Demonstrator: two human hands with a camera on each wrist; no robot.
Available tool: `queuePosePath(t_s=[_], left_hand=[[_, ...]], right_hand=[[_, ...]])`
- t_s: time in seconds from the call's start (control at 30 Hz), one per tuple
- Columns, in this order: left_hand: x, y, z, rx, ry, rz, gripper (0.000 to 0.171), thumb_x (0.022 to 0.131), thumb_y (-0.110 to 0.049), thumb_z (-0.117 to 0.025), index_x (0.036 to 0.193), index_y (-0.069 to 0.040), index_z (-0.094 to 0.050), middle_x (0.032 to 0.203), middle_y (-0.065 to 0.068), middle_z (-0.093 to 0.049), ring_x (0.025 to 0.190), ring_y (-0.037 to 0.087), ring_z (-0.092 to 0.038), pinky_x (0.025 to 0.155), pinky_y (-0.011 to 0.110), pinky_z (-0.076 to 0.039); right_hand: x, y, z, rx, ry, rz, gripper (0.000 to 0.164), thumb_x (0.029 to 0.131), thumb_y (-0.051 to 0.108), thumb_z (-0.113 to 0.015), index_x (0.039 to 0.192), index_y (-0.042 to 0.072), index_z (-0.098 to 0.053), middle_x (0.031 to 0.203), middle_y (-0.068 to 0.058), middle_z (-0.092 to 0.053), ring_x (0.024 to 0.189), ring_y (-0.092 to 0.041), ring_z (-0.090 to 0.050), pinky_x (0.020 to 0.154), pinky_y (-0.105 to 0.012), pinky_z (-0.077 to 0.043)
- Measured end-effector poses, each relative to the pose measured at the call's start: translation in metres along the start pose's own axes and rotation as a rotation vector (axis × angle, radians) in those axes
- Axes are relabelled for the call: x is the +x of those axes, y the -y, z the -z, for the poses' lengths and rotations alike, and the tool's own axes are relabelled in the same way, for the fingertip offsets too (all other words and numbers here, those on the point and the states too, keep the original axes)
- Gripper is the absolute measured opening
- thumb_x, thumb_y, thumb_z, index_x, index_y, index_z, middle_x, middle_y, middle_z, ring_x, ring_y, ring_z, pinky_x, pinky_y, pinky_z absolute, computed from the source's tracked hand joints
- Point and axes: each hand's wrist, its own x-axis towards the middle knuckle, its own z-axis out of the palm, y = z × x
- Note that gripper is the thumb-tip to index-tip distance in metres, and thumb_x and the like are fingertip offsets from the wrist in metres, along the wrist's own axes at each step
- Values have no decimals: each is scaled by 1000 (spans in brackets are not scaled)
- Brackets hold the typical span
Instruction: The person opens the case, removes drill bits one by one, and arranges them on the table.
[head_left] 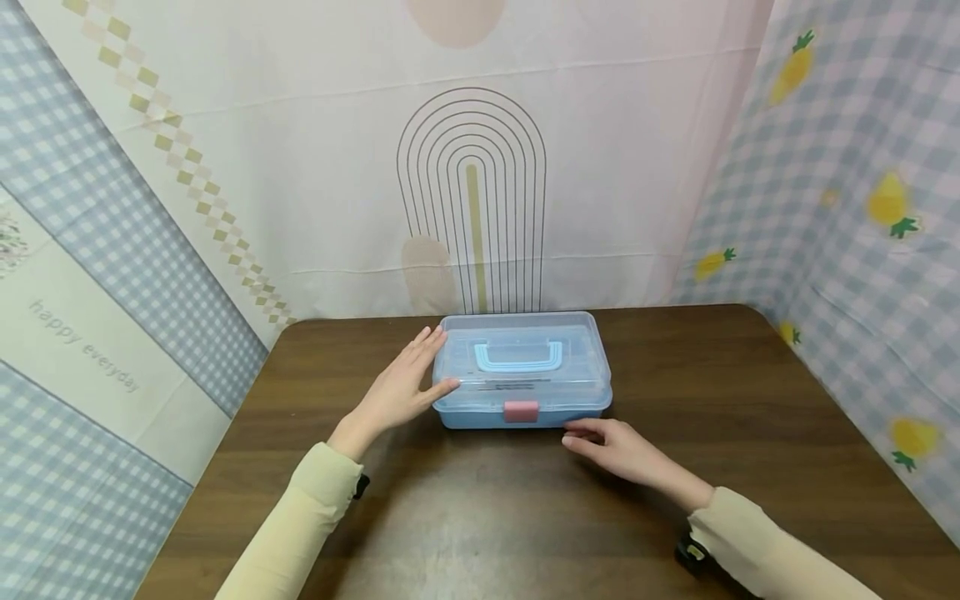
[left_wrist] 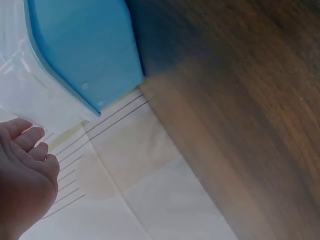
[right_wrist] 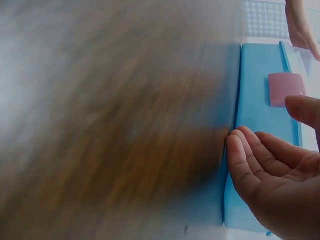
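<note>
A plastic box (head_left: 523, 385) with a clear lid, light-blue base and folded blue handle (head_left: 519, 365) sits closed on the table. Its pink latch (head_left: 521, 411) faces the front. My left hand (head_left: 405, 383) lies along the lid's left side, fingers extended and thumb over the front left part. In the left wrist view, the blue base (left_wrist: 82, 45) shows beyond that hand. At the front right, my right hand (head_left: 618, 450) has its fingertips at the base's lower edge. The right wrist view shows these fingers loosely bent against the blue wall (right_wrist: 262, 100), with the thumb near the latch.
The dark wooden table (head_left: 480, 517) extends around the box. Behind it hangs a pale printed cloth (head_left: 330, 167), close to the box's back. Checked cloth with pineapples (head_left: 862, 275) borders the right side, and more checked cloth (head_left: 112, 183) the left.
</note>
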Motion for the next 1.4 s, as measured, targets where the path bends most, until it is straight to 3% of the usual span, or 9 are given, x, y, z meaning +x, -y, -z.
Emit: queuePosePath(t_s=[0.33,0.5,0.7,0.9,1.4], left_hand=[[0,3,1,-45,26,17,87,95,-62,-58,161,-13,-28,167,-2,-18,154,14,-10,120,44,-22],[0,2,2,-49,19,21,88,94,-63,-60,160,-13,-31,167,-2,-20,153,13,-13,120,43,-24],[0,2,1,-52,11,21,88,94,-64,-59,160,-13,-32,167,-1,-22,152,14,-16,119,44,-26],[0,2,1,-70,6,22,88,93,-64,-60,160,-13,-31,167,0,-22,152,15,-16,119,44,-26],[1,2,-2,-62,19,45,89,93,-64,-60,161,-16,-29,167,-5,-19,152,11,-14,119,42,-24]], right_hand=[[13,9,-12,152,66,-85,53,103,42,-57,133,-1,-63,109,-8,-71,91,-18,-67,78,-36,-56],[17,16,-19,254,73,-97,50,106,38,-52,127,-6,-63,110,-14,-71,97,-23,-68,83,-39,-57],[23,22,-23,376,87,-113,61,110,40,-40,130,-15,-57,122,-23,-67,103,-28,-66,85,-38,-57],[27,25,-25,425,101,-114,68,111,44,-29,131,-16,-56,123,-24,-66,103,-27,-64,84,-37,-56],[33,26,-31,490,11,-197,70,107,52,-38,122,-11,-66,109,-16,-73,94,-22,-69,79,-34,-57]])
